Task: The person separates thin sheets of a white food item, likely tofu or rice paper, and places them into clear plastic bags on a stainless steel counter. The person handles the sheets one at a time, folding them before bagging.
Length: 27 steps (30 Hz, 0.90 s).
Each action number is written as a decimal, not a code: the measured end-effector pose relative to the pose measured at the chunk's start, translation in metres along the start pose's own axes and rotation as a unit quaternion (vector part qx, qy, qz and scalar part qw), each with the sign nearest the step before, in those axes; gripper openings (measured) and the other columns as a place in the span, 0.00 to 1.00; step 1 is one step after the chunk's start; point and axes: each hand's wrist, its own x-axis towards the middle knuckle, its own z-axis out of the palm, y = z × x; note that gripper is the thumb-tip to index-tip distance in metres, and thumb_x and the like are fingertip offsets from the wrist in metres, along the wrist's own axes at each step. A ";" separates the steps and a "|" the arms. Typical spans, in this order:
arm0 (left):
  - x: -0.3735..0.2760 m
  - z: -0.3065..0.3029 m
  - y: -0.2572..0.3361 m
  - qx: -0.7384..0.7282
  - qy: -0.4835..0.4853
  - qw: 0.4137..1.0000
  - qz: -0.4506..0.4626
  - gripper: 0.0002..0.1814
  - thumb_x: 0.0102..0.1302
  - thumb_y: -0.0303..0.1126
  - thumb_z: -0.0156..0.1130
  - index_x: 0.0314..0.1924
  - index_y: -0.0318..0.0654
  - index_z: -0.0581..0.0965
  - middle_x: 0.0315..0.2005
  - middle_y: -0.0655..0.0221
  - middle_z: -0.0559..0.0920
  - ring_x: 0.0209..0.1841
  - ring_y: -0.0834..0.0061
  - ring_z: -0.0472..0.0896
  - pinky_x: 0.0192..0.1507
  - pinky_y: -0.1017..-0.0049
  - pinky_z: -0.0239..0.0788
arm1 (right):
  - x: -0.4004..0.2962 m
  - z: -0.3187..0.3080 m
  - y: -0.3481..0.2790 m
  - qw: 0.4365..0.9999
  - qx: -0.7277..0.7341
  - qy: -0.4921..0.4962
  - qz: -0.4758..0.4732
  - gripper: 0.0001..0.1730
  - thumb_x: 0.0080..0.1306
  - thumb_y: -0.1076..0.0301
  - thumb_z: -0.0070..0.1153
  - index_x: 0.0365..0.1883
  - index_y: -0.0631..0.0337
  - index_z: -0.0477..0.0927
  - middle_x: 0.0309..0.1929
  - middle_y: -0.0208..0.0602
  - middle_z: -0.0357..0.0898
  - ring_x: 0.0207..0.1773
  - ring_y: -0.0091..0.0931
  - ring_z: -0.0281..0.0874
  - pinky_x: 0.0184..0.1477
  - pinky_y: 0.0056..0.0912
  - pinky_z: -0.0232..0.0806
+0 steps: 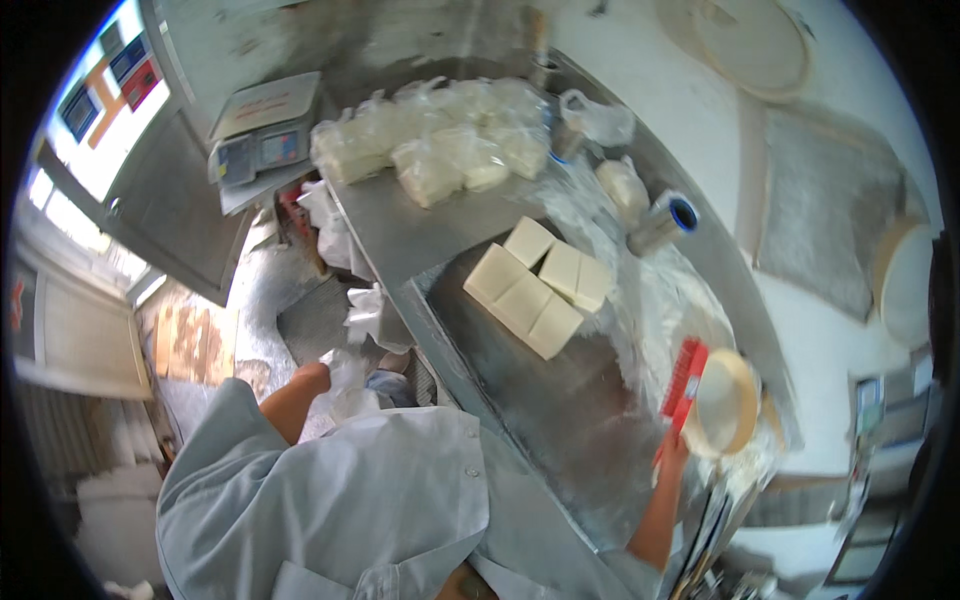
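On the right, my right hand [673, 445] is closed around the handle of a red bench brush [684, 382], with its bristles facing left. Beside the brush stands a round sieve with a pale rim [750, 409]. At lower left, my left hand [319, 375] holds a thin white plastic bag [349, 386] beside the table edge. Several pale rectangular blocks [525, 300], scored into pieces, lie on the dark work surface [577, 420] between my hands; neither hand touches them.
Several filled clear bags [435, 165] crowd the metal table's far end. A weighing scale [262, 127] stands at upper left. White flour-like powder [675, 300] and a roll with a blue-rimmed core [664, 225] lie along the right side. White plastic bags [337, 232] hang by the left edge.
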 end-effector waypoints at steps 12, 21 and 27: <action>-0.075 -0.262 0.102 -0.674 0.162 0.686 0.223 0.07 0.62 0.32 0.52 0.32 0.38 0.75 0.18 0.79 0.67 0.21 0.85 0.65 0.21 0.81 0.56 | -0.070 0.051 -0.015 0.829 -0.471 0.234 -0.191 0.23 0.59 0.61 0.51 0.50 0.63 0.68 0.48 0.49 0.69 0.54 0.43 0.64 0.53 0.47 0.58; -0.018 -0.412 0.399 -0.105 0.319 0.842 0.422 0.18 0.46 0.28 0.56 0.41 0.43 0.76 0.34 0.58 0.80 0.38 0.59 0.79 0.33 0.62 0.72 | -0.165 0.256 -0.448 0.598 0.116 -0.145 -0.779 0.20 0.66 0.57 0.41 0.49 0.61 0.72 0.49 0.48 0.70 0.58 0.40 0.64 0.56 0.45 0.58; -0.036 -0.444 0.427 0.102 0.387 0.724 0.562 0.08 0.51 0.31 0.58 0.32 0.46 0.80 0.31 0.71 0.81 0.40 0.69 0.79 0.34 0.68 0.72 | -0.006 0.277 -0.431 0.636 -0.169 0.036 -0.752 0.27 0.49 0.58 0.59 0.47 0.58 0.72 0.46 0.41 0.70 0.50 0.38 0.68 0.52 0.43 0.60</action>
